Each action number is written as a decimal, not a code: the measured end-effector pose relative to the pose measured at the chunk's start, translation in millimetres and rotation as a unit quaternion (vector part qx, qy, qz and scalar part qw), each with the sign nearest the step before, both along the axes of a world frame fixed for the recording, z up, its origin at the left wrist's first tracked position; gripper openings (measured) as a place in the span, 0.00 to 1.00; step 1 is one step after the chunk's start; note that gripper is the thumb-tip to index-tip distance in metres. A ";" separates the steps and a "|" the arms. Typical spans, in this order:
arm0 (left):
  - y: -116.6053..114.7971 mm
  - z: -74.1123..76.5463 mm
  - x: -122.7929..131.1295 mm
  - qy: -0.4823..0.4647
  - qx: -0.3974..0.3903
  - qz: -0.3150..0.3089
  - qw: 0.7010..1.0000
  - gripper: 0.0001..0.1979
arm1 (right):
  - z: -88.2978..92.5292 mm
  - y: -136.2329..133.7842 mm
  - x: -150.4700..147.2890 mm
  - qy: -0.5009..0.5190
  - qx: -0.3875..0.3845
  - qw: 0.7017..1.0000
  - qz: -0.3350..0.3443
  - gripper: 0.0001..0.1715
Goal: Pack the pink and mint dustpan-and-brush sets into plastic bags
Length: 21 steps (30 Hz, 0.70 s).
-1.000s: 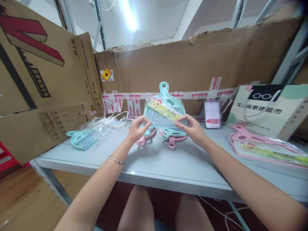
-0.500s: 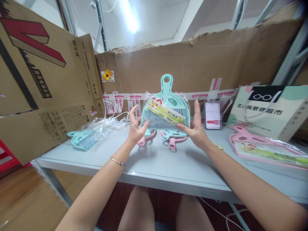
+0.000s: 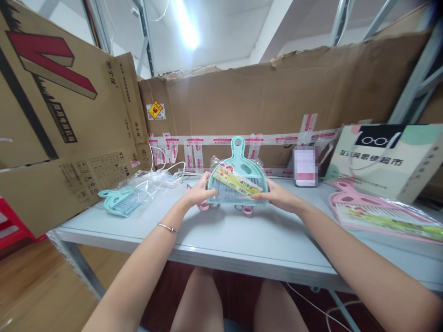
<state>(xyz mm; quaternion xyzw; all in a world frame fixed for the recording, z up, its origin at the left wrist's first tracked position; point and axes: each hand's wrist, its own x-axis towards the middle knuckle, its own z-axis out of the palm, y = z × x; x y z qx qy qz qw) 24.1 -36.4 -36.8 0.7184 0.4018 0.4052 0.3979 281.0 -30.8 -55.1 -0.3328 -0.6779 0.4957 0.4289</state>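
Upright in front of me is a mint-green dustpan and brush set (image 3: 237,168) in a clear plastic bag, its handle pointing up and a yellow-green label slanting across it. My left hand (image 3: 201,191) grips its left edge with the thumb in front. On the opposite edge my right hand (image 3: 275,194) is closed the same way, thumb over the front by the label. Small pink handled pieces (image 3: 247,210) lie on the table behind and below the set, mostly hidden by it.
A mint dustpan set (image 3: 121,200) lies at the left beside clear plastic and white cables. At the right lies a bagged pink dustpan set (image 3: 374,210), with a phone (image 3: 306,167) and a paper bag (image 3: 374,159) behind. Large cardboard (image 3: 221,106) walls the table's back.
Both hands have lowered the bagged mint set toward the table. My fingers, raised and spread before, are now closed around its edges. The small pieces behind are more covered.
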 end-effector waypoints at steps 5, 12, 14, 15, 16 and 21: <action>1.8 -0.2 1.1 -0.055 0.002 -0.023 0.998 0.17 | -2.1 2.8 -0.6 0.024 0.003 0.999 -0.021 0.33; 1.7 8.8 3.3 -0.133 0.062 -0.007 0.989 0.21 | 23.2 -0.3 9.4 0.263 0.069 0.938 -0.214 0.17; 2.3 10.3 2.9 -0.145 0.088 0.020 0.985 0.20 | 33.8 -3.5 31.8 0.337 0.113 0.884 -0.304 0.13; 2.9 10.5 2.9 -0.148 0.097 0.032 0.984 0.19 | 37.3 -5.8 47.5 0.358 0.129 0.862 -0.336 0.13; 3.6 10.4 3.2 -0.150 0.105 0.041 0.982 0.18 | 38.8 -8.6 65.9 0.368 0.140 0.844 -0.364 0.12; 7.4 8.0 7.9 -0.161 0.139 0.047 0.976 0.16 | 12.4 -31.5 178.9 0.287 0.100 0.773 -0.557 0.07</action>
